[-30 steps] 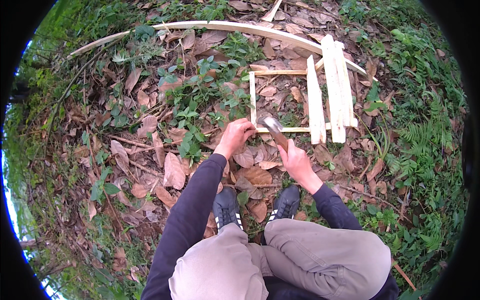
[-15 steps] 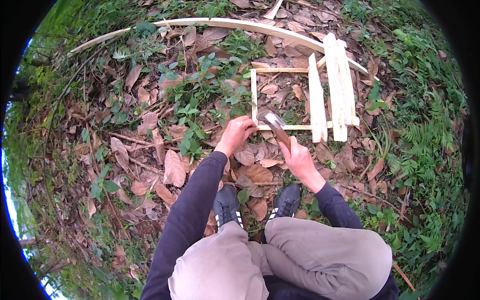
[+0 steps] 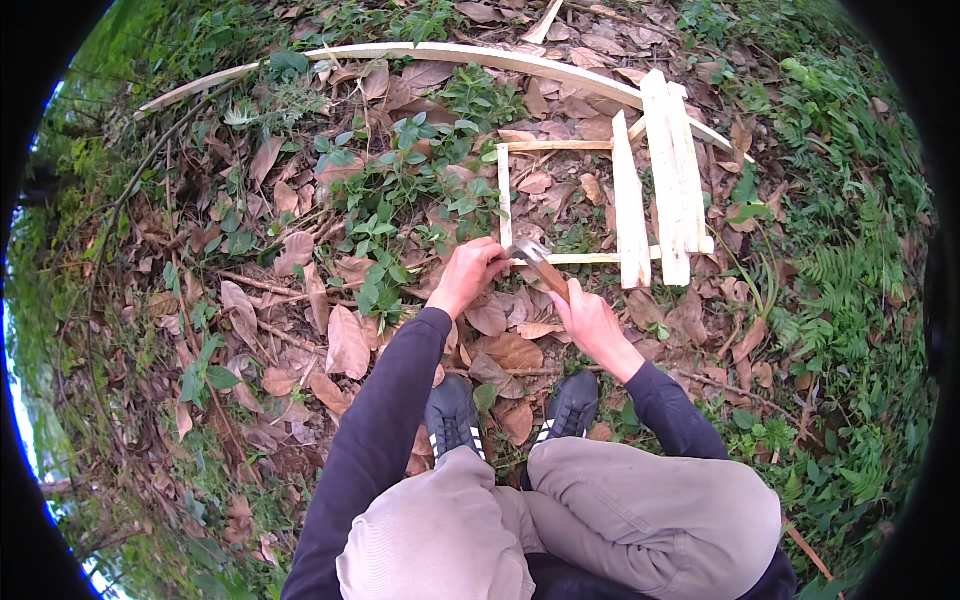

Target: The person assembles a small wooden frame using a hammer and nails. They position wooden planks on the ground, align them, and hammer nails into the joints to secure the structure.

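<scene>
A pale wooden frame point(image 3: 504, 190) of thin strips lies on the leaf litter. At its near left corner my left hand point(image 3: 467, 278) is closed, thumb and fingers pinched together; whatever they grip is too small to make out. My right hand point(image 3: 592, 328) wraps round the brown handle of a claw hammer point(image 3: 548, 274). The hammer's metal head is right beside my left fingertips, over the frame's near strip. A narrow board point(image 3: 631, 205) lies across the right part of the frame. Further right, several wider boards point(image 3: 673, 185) lie side by side over its end.
A long bent wooden strip point(image 3: 450, 53) arcs over the ground beyond the frame. A pale wood offcut point(image 3: 543, 22) lies at the far edge. Dry brown leaves, twigs and low green plants point(image 3: 375, 225) surround everything. My shoes point(image 3: 573, 403) stand close on the near side.
The hammer head has come down and left, nearer the frame's corner and my left fingertips. My right hand moved slightly left with it; my left hand has stayed at the corner.
</scene>
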### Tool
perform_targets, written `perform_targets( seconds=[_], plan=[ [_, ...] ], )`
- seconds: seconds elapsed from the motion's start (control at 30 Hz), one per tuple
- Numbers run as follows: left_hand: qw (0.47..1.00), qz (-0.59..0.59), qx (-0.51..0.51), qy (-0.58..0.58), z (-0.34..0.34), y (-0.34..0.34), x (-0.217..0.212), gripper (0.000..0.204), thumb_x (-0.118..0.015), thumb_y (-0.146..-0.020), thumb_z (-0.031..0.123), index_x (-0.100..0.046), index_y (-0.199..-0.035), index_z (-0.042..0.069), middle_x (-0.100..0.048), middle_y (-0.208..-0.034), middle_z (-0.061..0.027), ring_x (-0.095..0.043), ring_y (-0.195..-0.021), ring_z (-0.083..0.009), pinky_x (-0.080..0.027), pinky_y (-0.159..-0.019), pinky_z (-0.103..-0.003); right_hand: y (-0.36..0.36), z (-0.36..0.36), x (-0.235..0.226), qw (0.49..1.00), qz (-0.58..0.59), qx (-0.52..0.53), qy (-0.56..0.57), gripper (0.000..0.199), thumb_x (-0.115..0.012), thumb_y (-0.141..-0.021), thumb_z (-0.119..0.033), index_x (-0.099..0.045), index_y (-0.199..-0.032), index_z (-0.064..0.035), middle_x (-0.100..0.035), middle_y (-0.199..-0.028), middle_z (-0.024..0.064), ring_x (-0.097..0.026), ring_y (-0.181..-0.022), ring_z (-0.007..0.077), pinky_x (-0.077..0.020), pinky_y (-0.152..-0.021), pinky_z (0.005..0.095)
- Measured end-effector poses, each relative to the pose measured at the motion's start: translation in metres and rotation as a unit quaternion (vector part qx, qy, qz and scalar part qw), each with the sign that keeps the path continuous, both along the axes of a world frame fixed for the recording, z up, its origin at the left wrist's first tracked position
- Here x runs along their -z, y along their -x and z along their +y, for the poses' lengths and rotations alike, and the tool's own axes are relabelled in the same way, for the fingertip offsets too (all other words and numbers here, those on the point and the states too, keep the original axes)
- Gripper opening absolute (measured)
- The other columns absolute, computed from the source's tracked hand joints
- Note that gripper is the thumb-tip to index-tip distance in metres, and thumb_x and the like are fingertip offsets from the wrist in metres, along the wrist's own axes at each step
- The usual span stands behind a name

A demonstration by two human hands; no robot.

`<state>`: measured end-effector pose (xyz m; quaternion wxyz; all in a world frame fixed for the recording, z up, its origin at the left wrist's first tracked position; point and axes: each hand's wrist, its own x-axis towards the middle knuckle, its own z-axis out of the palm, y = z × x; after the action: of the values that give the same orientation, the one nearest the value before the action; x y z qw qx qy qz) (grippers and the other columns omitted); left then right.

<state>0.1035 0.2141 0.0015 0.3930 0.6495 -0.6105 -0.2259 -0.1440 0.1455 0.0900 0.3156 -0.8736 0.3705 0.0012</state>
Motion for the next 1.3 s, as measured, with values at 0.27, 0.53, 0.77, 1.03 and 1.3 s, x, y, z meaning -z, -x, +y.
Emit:
perform_targets(
  seconds=[0.27, 0.53, 0.77, 1.03, 1.3],
  plan=[
    [1.0, 0.005, -0.005, -0.011, -0.002, -0.001, 0.0, 0.014, -0.081, -0.084, 0.009, -0.072, -0.09, 0.001, -0.068, -0.087, -0.0126, -0.069, -0.082, -0.0334, -0.054, -0.072, -0.041, 0.0, 0.004, -0.001, 1.0, 0.022, 0.015, -0.005, 0.028, -0.06, -0.106, -0.023, -0.051, -0.106, 0.003, -0.066, -0.075, 0.0287, -0.069, -0.07, 0.0466, -0.0521, -0.055, 0.0516],
    [1.0, 0.015, -0.009, -0.005, -0.002, 0.001, -0.001, 0.012, -0.08, -0.085, 0.01, -0.072, -0.09, 0.002, -0.068, -0.086, -0.0124, -0.069, -0.082, -0.0331, -0.054, -0.072, -0.042, 0.001, 0.011, -0.001, 0.989, -0.131, 0.06, 0.031, 0.027, -0.061, -0.105, -0.023, -0.052, -0.106, 0.0025, -0.067, -0.076, 0.0281, -0.07, -0.073, 0.0464, -0.0543, -0.058, 0.052],
    [1.0, 0.019, -0.013, -0.008, -0.001, 0.002, -0.005, 0.013, -0.08, -0.085, 0.011, -0.073, -0.09, 0.002, -0.068, -0.086, -0.0124, -0.069, -0.081, -0.0328, -0.054, -0.072, -0.042, 0.001, 0.006, -0.002, 0.993, -0.107, 0.05, 0.031, 0.028, -0.061, -0.105, -0.025, -0.05, -0.103, 0.001, -0.066, -0.074, 0.0274, -0.068, -0.07, 0.0475, -0.0535, -0.056, 0.0533],
    [1.0, 0.021, -0.011, -0.005, -0.001, 0.002, -0.004, 0.013, -0.08, -0.084, 0.01, -0.073, -0.09, 0.001, -0.069, -0.085, -0.0125, -0.069, -0.082, -0.0325, -0.054, -0.073, -0.041, 0.003, 0.004, -0.004, 0.995, -0.085, 0.049, 0.001, 0.026, -0.06, -0.105, -0.02, -0.052, -0.105, 0.0043, -0.065, -0.071, 0.0273, -0.068, -0.067, 0.0463, -0.0514, -0.054, 0.0511],
    [1.0, 0.01, -0.012, -0.004, -0.001, 0.003, -0.003, 0.012, -0.08, -0.085, 0.012, -0.073, -0.089, 0.002, -0.068, -0.085, -0.0118, -0.068, -0.082, -0.032, -0.054, -0.073, -0.041, 0.0, 0.004, 0.001, 0.998, -0.05, 0.043, 0.014, 0.027, -0.06, -0.105, -0.023, -0.05, -0.101, 0.0019, -0.064, -0.069, 0.0282, -0.067, -0.067, 0.0478, -0.0515, -0.054, 0.0537]
  ],
)
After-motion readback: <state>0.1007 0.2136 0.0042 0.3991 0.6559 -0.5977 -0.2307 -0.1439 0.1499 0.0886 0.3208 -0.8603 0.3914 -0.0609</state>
